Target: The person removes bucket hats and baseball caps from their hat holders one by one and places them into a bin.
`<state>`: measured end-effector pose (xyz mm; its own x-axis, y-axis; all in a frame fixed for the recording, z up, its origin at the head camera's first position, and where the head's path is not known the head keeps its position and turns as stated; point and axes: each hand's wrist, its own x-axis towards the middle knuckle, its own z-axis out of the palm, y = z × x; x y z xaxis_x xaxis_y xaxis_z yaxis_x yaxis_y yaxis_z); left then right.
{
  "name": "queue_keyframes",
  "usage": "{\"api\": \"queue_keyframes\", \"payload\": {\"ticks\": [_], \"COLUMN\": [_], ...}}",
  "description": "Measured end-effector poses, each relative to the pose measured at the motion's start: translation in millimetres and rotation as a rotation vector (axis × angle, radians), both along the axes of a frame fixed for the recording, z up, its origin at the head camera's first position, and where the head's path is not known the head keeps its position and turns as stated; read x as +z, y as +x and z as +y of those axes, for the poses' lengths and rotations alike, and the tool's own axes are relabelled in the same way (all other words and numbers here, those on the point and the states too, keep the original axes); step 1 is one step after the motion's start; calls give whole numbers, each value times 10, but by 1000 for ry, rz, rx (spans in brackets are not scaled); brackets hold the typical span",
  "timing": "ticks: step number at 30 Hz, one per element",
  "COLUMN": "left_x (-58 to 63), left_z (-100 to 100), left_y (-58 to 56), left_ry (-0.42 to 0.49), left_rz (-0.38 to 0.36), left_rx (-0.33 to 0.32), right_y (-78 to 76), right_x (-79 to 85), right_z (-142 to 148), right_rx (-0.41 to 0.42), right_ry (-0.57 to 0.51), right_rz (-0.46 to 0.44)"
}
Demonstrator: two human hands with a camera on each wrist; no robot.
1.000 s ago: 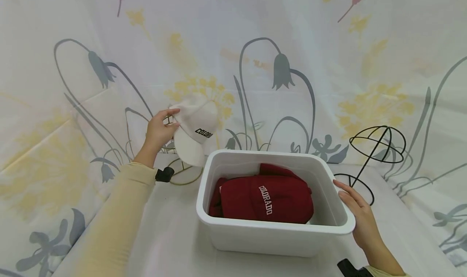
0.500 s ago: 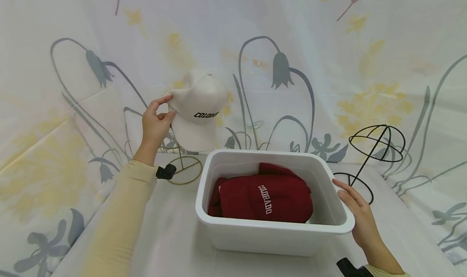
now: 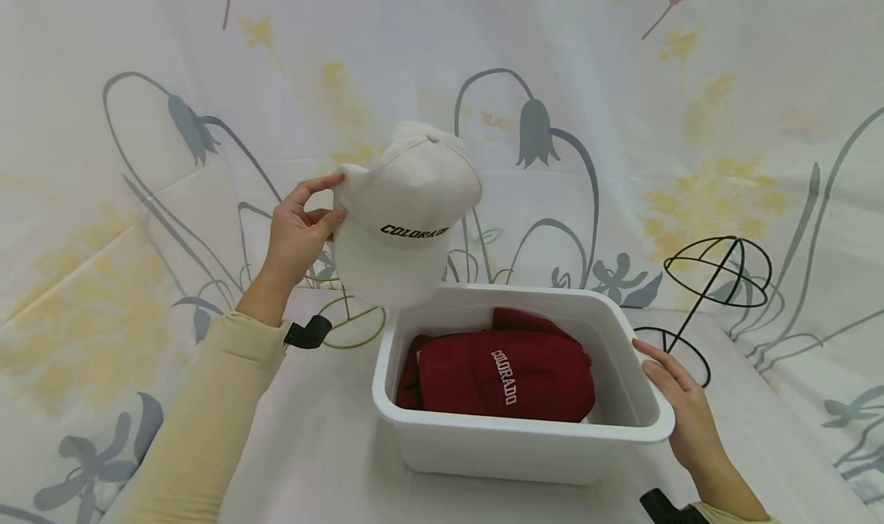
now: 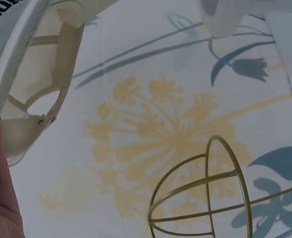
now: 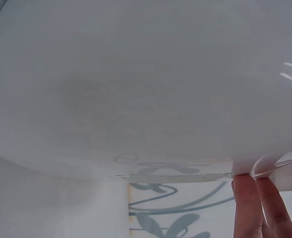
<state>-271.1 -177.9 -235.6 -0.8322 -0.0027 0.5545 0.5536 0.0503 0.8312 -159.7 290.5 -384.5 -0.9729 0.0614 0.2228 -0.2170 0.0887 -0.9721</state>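
Note:
My left hand (image 3: 293, 236) pinches the side of a cream baseball cap (image 3: 421, 182) lettered COLORADO. The cap hangs tilted in the air, its brim overlapping the back left corner of a white bin (image 3: 507, 451) in the head view. Its hollow inside and strap opening show in the left wrist view. Within the bin, a dark red COLORADO cap (image 3: 456, 374) lies on more dark red fabric. My right hand (image 3: 684, 413) rests against the bin's right rim with extended fingers. The right wrist view shows fingertips (image 5: 245, 183) touching the bin's outside, under the rim.
A gold wire cap stand (image 4: 205, 188) is behind and below the left hand, bare of any cap. A black wire cap stand (image 3: 718, 271) is on the right, behind the bin. Floral cloth (image 3: 608, 125) hangs behind the white table (image 3: 318, 447).
My left hand has lifted the cream cap off the gold stand, turned its front toward me and brought it right, nearer the bin. The right hand and bin have stayed put.

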Motion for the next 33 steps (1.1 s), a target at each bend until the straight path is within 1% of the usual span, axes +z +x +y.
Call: {"api": "queue_keyframes", "payload": {"ticks": [4, 11, 13, 18, 23, 28, 33], "left_x": [17, 5, 5, 5, -11, -25, -53], "left_z": [91, 261, 310, 428, 558, 718, 909], "left_y": [56, 99, 110, 107, 77, 50, -18], "left_ry": [-59, -150, -172, -240, -303, -394, -492], "left_rz": [6, 12, 23, 31, -9, -35, -36], "left_rx": [-94, -297, -340, -440, -561, -634, -676], "right_y": [5, 8, 6, 0, -2, -7, -7], "right_x": [7, -2, -3, -3, -6, -6, -7], "right_z": [-5, -5, -1, 5, 7, 7, 9], "right_rx": [6, 4, 8, 15, 12, 10, 11], "right_ry": [-2, 0, -5, -15, -5, 5, 5], "right_rz": [8, 8, 9, 16, 10, 4, 4]}}
